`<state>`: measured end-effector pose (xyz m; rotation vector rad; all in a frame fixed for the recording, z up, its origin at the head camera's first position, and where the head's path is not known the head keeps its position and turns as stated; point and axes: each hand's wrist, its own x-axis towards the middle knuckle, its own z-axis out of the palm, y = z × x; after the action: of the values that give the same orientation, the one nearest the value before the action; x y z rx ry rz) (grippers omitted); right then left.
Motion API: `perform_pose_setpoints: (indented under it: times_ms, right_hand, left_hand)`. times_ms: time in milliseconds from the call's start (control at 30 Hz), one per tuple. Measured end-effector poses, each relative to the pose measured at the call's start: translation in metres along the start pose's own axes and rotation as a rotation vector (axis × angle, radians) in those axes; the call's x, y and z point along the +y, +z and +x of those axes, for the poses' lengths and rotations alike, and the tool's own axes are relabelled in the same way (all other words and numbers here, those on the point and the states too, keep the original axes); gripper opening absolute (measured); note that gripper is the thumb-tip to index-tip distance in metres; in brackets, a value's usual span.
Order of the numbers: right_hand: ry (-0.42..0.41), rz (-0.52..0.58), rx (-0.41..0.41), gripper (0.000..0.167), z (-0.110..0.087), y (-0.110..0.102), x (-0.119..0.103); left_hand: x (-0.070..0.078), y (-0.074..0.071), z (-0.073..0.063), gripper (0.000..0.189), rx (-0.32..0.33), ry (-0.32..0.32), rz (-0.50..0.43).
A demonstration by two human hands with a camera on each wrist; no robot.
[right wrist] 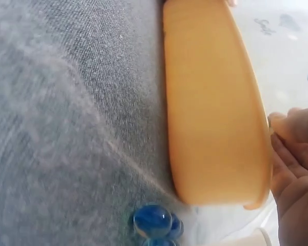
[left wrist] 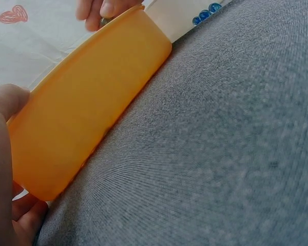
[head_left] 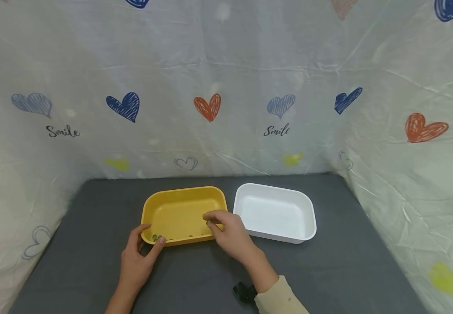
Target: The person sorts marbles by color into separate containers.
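Note:
A yellow tray (head_left: 187,213) sits on the grey cloth, with several small green marbles (head_left: 155,238) along its near inner side. My left hand (head_left: 137,257) grips the tray's near left corner, thumb on the front rim and fingers round the left end. Over the tray's right part, my right hand (head_left: 230,233) pinches a small dark green marble (left wrist: 106,21) between thumb and fingertips. Just right of the yellow tray stands a white tray (head_left: 275,213).
Several blue marbles (left wrist: 205,14) show by the white tray's near side in the left wrist view. Close to the right wrist camera, blue marbles (right wrist: 153,220) appear too. A white curtain (head_left: 242,78) printed with hearts hangs behind the table.

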<state>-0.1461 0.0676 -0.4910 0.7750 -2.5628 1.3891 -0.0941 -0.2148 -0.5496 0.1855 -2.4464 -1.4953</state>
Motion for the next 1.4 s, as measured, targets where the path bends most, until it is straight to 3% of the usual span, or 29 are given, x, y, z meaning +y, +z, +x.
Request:
perform_pose_setpoints:
  times_ms: [233, 600, 1400]
  right_hand:
    - [-0.020, -0.047, -0.006, 0.025, 0.000, 0.004, 0.002]
    - [0.001, 0.019, 0.043, 0.024, -0.004, -0.001, 0.005]
    - [-0.044, 0.081, 0.107, 0.023, -0.015, -0.012, 0.004]
  left_hand:
    - [-0.001, 0.000, -0.002, 0.065, 0.000, 0.004, -0.003]
    - [-0.001, -0.001, -0.001, 0.065, 0.002, 0.020, -0.026]
    - [-0.002, 0.000, -0.001, 0.065, 0.004, 0.029, 0.002]
